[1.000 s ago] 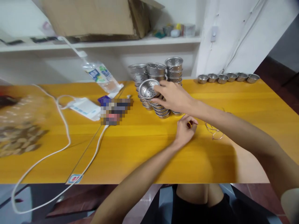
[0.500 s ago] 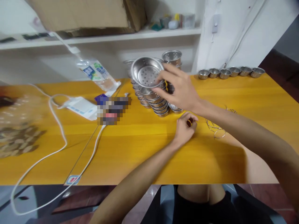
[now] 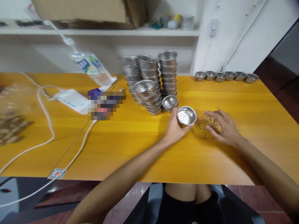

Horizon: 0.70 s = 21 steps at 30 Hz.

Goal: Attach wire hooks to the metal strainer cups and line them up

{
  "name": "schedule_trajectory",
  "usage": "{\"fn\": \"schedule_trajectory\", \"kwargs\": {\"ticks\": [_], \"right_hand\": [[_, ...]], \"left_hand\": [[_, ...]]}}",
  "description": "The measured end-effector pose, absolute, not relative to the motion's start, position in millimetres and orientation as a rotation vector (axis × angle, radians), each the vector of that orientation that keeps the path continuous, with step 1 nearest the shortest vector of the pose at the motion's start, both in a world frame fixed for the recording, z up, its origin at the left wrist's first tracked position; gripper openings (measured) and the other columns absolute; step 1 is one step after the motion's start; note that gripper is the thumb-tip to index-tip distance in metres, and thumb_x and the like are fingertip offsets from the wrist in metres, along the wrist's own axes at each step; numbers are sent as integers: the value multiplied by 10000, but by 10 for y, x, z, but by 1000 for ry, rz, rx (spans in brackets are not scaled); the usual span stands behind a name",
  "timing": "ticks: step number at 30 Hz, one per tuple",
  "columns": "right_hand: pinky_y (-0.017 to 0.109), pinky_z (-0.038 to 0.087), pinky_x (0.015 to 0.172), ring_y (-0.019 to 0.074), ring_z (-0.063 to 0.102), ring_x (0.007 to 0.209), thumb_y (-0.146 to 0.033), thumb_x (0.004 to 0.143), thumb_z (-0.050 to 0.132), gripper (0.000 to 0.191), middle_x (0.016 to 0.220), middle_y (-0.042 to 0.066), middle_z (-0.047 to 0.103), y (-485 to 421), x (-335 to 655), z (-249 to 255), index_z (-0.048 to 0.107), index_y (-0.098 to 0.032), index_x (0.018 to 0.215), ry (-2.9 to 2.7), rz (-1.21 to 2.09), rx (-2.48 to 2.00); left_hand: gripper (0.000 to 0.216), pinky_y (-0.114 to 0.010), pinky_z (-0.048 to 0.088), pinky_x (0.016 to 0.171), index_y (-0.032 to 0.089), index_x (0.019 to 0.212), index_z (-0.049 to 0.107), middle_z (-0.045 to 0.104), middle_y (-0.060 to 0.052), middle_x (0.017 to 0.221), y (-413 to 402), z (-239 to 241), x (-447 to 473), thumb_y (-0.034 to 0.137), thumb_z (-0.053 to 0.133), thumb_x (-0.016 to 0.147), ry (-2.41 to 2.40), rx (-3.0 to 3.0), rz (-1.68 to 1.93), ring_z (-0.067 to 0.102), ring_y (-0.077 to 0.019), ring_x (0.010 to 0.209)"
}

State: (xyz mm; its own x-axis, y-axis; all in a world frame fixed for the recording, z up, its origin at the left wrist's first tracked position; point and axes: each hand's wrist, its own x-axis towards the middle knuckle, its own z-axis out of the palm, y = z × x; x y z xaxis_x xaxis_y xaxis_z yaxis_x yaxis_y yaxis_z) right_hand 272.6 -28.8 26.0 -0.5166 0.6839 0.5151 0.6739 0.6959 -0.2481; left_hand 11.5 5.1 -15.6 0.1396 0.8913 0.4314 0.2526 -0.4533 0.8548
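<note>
My left hand [image 3: 175, 127] is closed around a small perforated metal cup [image 3: 186, 116], its open top tilted toward me. To the right, my right hand [image 3: 223, 127] hovers over a loose tangle of thin wire rings [image 3: 206, 123], with fingers apart and bent; whether the fingertips touch the wire I cannot tell. Beyond my left hand stand several stacks of the same perforated cups, including a tall stack [image 3: 167, 73] and a nearer stack [image 3: 149, 96]. A short stack of cups [image 3: 170, 103] sits just behind the held one.
Several cups [image 3: 220, 77] form a row near the wall at the back right. On the left lie a plastic bottle [image 3: 94, 70], a white power strip [image 3: 73, 100], a trailing white cable [image 3: 49, 119] and a pile of round pieces [image 3: 11, 129]. A cardboard box [image 3: 81, 12] occupies the shelf above.
My right hand has left the stacks and moved right and nearer, over the wire rings. My left hand, empty-looking before, now holds a perforated cup. The view has shifted slightly.
</note>
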Motion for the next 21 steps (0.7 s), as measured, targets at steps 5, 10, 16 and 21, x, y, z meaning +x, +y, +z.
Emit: {"fn": "schedule_trajectory", "kwargs": {"ticks": [5,10,16,21], "right_hand": [[549,613,889,340,712,1006,-315,1004,661,206,1061,76,804,-262,2992,302,753,-296,1188,-2497,27,-1044],[499,597,924,317,690,1039,-221,977,649,177,1009,80,775,-295,2900,203,766,-264,1102,-2599,-60,-1050],[401,550,882,255,676,949,-124,1020,577,179,947,80,723,-340,2803,161,742,-193,1024,-2689,-178,-1019],[414,550,847,265,673,917,-104,1032,552,204,933,91,717,-349,2792,179,734,-189,998,-2693,-184,-1017]], "left_hand": [[781,-533,499,1197,227,1482,468,607,-156,1451,93,-174,84,211,846,799,1049,1746,1227,641,-303,1332],[793,-534,495,1204,245,1507,483,606,-142,1473,62,-146,84,203,828,794,1001,1735,1222,641,-307,1342],[833,-544,469,1239,230,1536,456,597,-140,1475,12,-108,93,125,762,769,1030,1785,1235,624,-317,1355],[918,-535,534,1161,250,1597,372,599,-137,1454,-29,-72,108,133,762,775,973,1724,1206,660,-296,1264]]}}
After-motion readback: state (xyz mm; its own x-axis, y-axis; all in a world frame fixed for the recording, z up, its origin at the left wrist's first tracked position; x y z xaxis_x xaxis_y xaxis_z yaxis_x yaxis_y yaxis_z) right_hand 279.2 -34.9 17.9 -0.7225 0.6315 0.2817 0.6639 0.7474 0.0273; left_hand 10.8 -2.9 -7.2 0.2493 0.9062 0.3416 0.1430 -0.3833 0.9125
